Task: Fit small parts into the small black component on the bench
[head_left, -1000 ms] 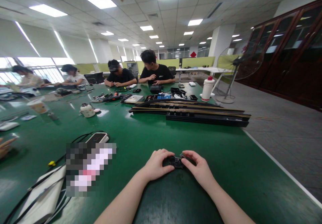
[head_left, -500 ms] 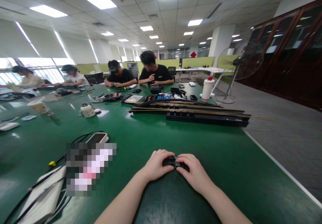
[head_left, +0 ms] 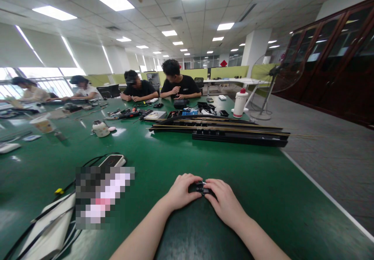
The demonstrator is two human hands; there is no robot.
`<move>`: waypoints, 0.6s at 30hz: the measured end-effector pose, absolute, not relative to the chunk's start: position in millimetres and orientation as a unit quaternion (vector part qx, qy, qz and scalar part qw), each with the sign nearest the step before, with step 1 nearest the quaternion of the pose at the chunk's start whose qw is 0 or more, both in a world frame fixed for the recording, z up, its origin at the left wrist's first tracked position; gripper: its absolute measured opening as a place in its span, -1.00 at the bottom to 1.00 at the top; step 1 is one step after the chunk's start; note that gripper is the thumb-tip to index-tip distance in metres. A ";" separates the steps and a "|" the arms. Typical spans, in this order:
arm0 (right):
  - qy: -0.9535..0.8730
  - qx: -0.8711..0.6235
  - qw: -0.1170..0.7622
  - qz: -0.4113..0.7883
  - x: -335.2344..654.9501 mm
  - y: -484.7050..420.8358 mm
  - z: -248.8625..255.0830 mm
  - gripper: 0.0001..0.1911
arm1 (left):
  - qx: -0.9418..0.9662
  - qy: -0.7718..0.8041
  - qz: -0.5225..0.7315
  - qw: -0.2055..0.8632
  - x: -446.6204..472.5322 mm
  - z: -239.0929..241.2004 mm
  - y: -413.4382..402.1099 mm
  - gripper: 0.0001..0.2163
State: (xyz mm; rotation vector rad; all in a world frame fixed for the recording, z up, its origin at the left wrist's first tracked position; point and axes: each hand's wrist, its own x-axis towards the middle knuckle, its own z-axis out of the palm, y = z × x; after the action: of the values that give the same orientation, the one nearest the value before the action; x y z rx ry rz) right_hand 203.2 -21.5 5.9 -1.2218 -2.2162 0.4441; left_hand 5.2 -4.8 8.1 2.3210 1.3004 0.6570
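A small black part with a shiny silvery bit at its far edge lies between my two hands, low over the green table. My left hand grips it from the left, thumb nearest me and fingers curled over the far side. From the right, my right hand pinches the same part between thumb and fingertips. The fingers cover its ends, so its exact kind cannot be made out.
Long black rails with thin brass-coloured rods lie across the table ahead. A white bottle with a red cap stands behind them. Left are a power bank, cables and a white pouch. Several people sit beyond, near tools.
My right hand has shifted very slightly at the black part, and more of the part's middle shows. My left hand keeps its hold. The view has moved a little.
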 end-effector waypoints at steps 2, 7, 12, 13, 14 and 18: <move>-0.830 -0.456 0.280 0.157 202.7 -22.2 6.6 -0.79 | 0.829 0.464 0.239 0.200 5.0 7.3 -4.6 -0.65; -0.827 -0.464 0.275 0.160 202.8 -21.6 8.4 -0.80 | 0.828 0.465 0.242 0.201 5.0 7.0 -4.5 -0.66; -0.809 -0.485 0.267 0.196 204.8 -17.0 8.7 -0.80 | 0.826 0.469 0.237 0.204 5.0 6.6 -4.4 -0.64; -0.804 -0.490 0.267 0.206 205.1 -16.2 8.8 -0.79 | 0.824 0.472 0.237 0.204 4.9 6.5 -4.4 -0.63; -0.799 -0.493 0.268 0.217 205.4 -15.6 9.1 -0.79 | 0.823 0.475 0.236 0.205 4.9 6.4 -4.5 -0.61; -0.781 -0.500 0.277 0.250 206.3 -15.1 10.9 -0.68 | 0.820 0.481 0.229 0.208 4.7 6.3 -4.7 -0.59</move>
State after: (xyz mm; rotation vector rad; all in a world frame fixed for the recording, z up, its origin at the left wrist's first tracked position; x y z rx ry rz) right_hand 206.3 -15.1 10.9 -1.3425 -2.0983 0.6720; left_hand 4.7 -4.7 6.3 2.2834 1.3374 0.6386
